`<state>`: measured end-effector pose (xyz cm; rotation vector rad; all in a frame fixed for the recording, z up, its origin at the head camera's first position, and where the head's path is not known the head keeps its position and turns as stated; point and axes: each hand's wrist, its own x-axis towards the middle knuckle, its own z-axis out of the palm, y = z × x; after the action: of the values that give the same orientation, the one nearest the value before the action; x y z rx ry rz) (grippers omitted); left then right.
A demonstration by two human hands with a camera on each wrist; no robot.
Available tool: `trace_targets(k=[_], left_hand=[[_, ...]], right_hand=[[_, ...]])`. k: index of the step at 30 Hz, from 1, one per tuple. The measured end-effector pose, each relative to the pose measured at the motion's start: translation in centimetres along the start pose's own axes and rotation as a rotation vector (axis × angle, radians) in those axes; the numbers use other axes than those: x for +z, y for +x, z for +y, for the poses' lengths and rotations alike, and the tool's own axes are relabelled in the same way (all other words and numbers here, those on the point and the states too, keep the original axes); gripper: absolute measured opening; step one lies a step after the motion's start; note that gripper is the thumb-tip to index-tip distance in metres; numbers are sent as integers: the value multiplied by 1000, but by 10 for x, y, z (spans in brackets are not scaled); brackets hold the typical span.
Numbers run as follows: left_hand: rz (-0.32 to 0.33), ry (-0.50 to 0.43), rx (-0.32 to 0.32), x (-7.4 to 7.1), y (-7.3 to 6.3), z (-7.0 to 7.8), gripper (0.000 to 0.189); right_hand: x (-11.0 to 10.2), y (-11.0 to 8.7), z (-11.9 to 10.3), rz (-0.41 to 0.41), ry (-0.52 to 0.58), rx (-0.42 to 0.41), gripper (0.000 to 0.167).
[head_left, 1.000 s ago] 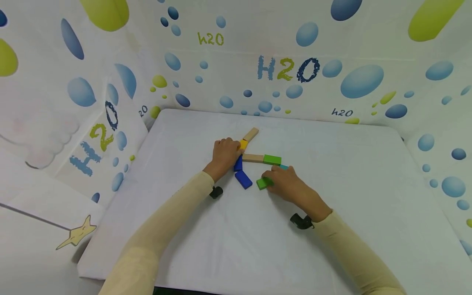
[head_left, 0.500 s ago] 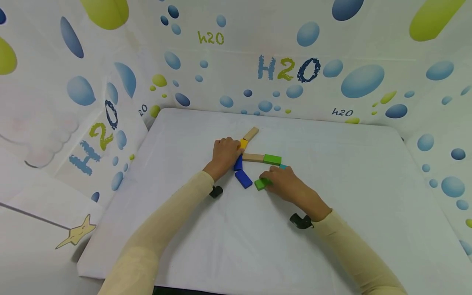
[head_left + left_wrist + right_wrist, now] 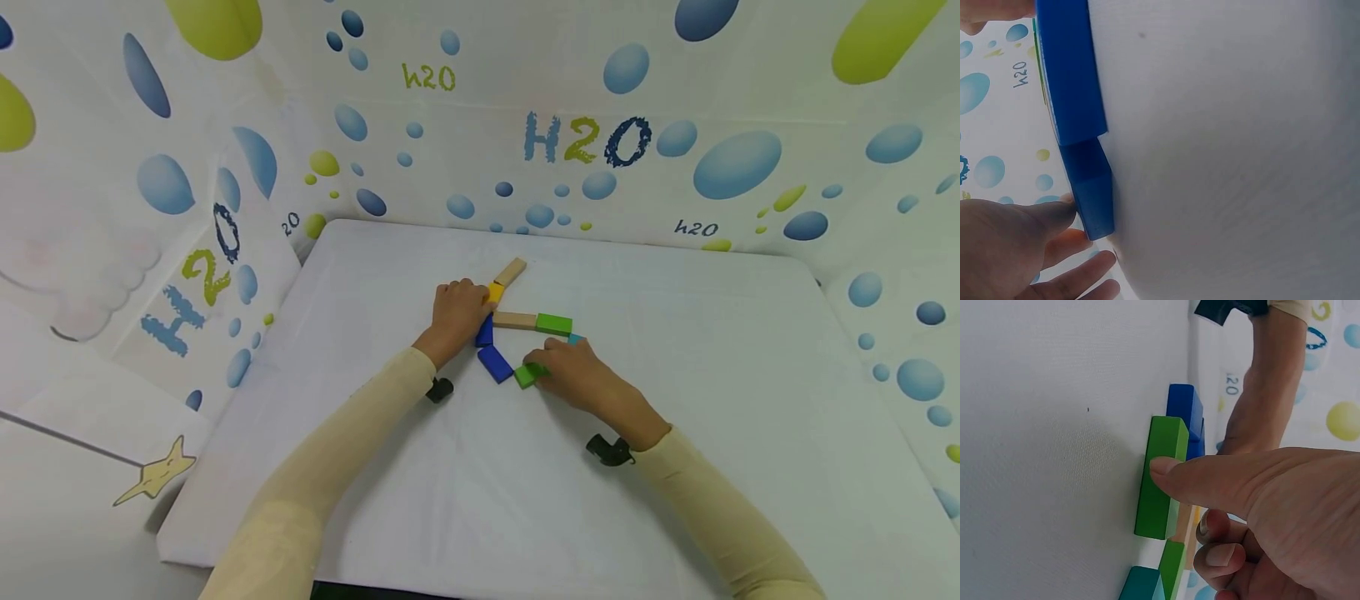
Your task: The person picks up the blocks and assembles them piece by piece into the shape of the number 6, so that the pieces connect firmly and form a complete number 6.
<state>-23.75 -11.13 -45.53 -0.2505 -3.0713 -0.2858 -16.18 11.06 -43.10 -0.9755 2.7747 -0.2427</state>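
Observation:
In the head view, my right hand (image 3: pixel 573 371) holds a green block (image 3: pixel 524 377); its thumb lies along the block in the right wrist view. One end of that block meets the lower corner of a tilted blue block (image 3: pixel 496 366). Further up, my left hand (image 3: pixel 459 310) grips the far end of a second blue block (image 3: pixel 485 332). Thumb and index finger show at that end in the left wrist view. Just past these fingers sits a yellow block (image 3: pixel 496 293), partly covered by the hand. A plain wooden block (image 3: pixel 515 321) and another green block (image 3: pixel 554 325) form the upper row.
A second wooden block (image 3: pixel 512 272) slants away behind the yellow one. Beside my right hand, a teal block (image 3: pixel 576 338) is partly hidden. All lie on a white-covered table (image 3: pixel 712 350), with a printed curtain (image 3: pixel 480 117) behind. Black wrist cameras (image 3: pixel 609 450) hang below the wrists.
My right hand has slid the green block a little to the left, closing the gap to the tilted blue block. The left hand stays where it was.

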Motion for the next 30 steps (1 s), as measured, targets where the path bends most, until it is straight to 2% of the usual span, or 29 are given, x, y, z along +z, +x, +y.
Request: trace_targets(k=[6,13,19,30], left_hand=[[-1,-17,-6,-2,-1,1,35],[-1,-28,-2,0,-1,-1,32],[-5,-22,-4,0,-1,-1,33],[-13,-19,-8,-1,-2,0,34]], right_hand=[[-7,-3,10,-37,30,70,45],[-26,-19,45,-75,205,232,64],[-24,-27,65,-109,244,269,70],[-8,-26,66,-65,262,314,68]])
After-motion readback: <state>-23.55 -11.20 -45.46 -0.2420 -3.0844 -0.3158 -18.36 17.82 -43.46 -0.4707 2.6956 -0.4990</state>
